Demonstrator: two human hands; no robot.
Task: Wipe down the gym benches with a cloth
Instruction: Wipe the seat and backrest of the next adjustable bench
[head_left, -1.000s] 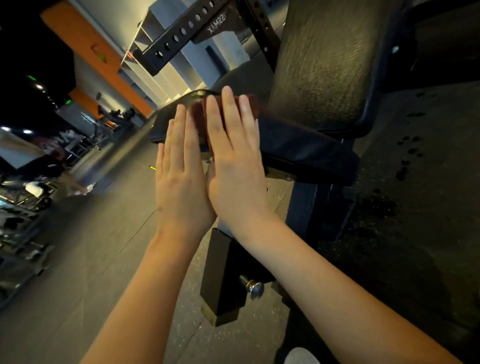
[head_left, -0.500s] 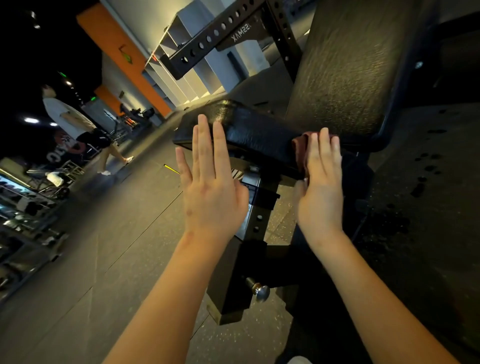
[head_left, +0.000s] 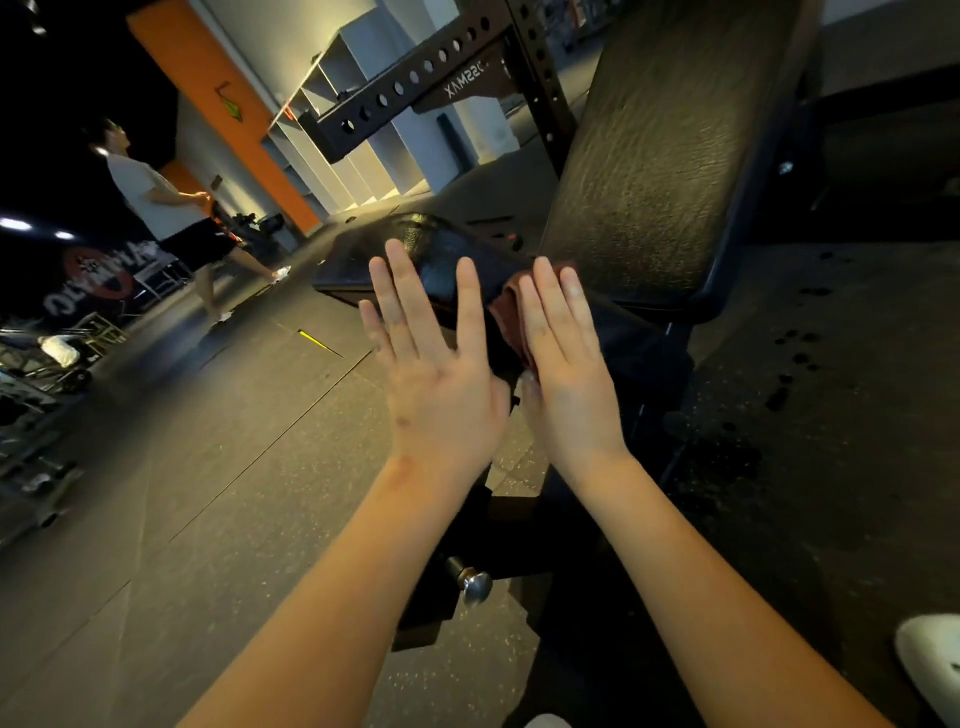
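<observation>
A black padded gym bench fills the upper middle: a small seat pad (head_left: 431, 249) and a raised back pad (head_left: 660, 156). A dark red cloth (head_left: 511, 306) lies over the near edge of the seat pad, next to the gap below the back pad. My right hand (head_left: 566, 364) presses flat on the cloth with straight fingers, covering most of it. Just to its left, my left hand (head_left: 436, 379) is spread flat with straight fingers over the seat pad's near side and holds nothing.
The bench's black frame with a metal pull pin (head_left: 475, 582) stands below my hands. A perforated rack beam (head_left: 415, 88) crosses behind the bench. A person (head_left: 171, 218) walks at the left on the rubber floor. Weight racks (head_left: 31, 415) line the far left. My white shoe (head_left: 935, 660) shows at the lower right.
My right hand slid the cloth right along the seat pad, then back slightly left. My left hand separated from it, then closed in beside it again. The person at left walked nearer.
</observation>
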